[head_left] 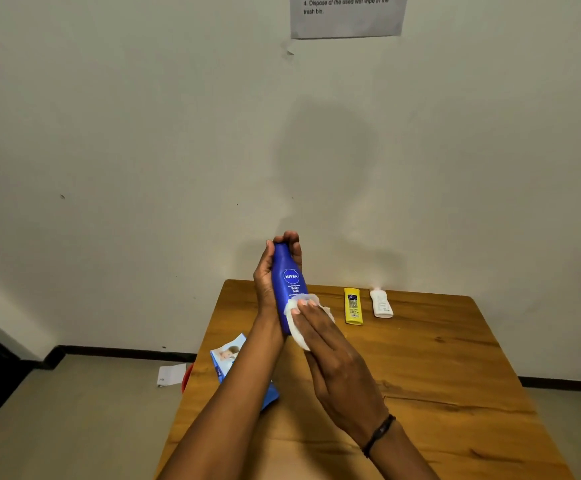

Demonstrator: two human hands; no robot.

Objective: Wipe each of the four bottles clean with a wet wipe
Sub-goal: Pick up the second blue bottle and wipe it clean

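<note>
Bottle [289, 285] gripped between hands, wipe [297, 327] pressed.

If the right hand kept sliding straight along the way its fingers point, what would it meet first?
The right hand presses the wet wipe on the blue bottle, fingers pointing up its body. Going on, it would probably reach the left hand gripping the neck.

Three bottles [289, 289], one wipe [308, 318], perhaps one packet [228, 356].
</note>
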